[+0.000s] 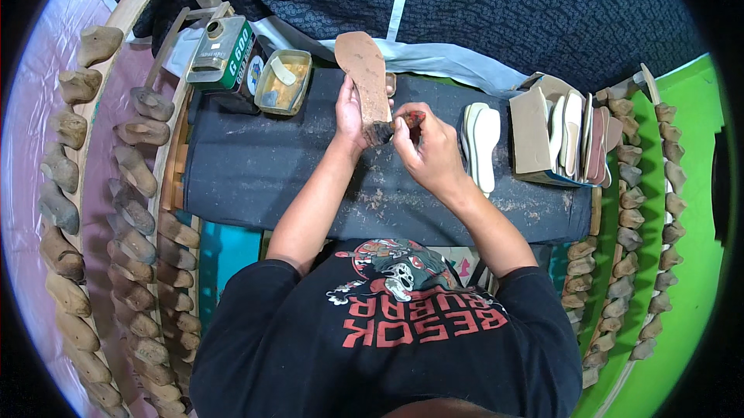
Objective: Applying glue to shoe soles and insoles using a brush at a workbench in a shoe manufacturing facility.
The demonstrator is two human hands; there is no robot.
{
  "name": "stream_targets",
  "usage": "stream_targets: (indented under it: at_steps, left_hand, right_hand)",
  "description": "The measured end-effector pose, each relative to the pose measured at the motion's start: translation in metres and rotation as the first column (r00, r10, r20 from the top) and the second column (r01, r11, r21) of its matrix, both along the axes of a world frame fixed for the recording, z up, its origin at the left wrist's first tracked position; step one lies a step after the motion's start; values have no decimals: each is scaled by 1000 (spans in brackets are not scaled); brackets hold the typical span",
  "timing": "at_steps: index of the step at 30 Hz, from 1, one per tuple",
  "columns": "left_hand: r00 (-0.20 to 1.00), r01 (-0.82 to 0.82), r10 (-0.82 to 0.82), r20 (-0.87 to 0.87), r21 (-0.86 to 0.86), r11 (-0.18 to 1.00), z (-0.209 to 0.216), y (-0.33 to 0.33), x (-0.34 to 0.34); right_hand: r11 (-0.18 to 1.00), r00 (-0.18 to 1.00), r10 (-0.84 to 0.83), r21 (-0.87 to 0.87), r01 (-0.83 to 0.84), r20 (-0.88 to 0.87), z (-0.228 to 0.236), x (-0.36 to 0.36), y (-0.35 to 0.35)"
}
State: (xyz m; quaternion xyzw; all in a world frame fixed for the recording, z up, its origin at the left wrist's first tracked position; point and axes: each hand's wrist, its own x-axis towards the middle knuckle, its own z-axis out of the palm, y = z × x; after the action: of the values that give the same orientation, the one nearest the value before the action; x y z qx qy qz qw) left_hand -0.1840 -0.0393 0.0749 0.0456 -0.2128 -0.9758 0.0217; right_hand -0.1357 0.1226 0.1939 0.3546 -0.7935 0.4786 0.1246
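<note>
My left hand is wrapped round the edge of a tan shoe insole, holding it tilted up above the dark table, its broad end pointing away from me. In my right hand is a short dark tool with red on its handle, pinched between thumb and fingers. The tool's blackened end meets the narrow near end of the insole; whether it is a brush I cannot tell. To the right of that hand lies a small stack of white insoles.
Crumbs lie scattered on the dark table cover. A green and white metal can and a plastic tub stand at the back left. A cardboard box of insoles stands at the right. Racks of wooden shoe lasts flank both sides.
</note>
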Motion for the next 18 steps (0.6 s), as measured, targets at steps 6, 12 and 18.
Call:
stream_targets:
  at_steps: [6,12,18]
  left_hand:
    - [999,-28,28,29,3,1000,8,16,1]
    - [1000,-4,4,-29,5,1000,-2,8,0]
    - [987,109,-84,-134,197,974,-11,-1,-4]
  right_hand:
    - [998,995,-58,-19,60,80,7,-13,0]
    - [998,996,-50,-22,52,80,6,-5,5]
    - [987,985,-158,44,156,61,8,-16,23]
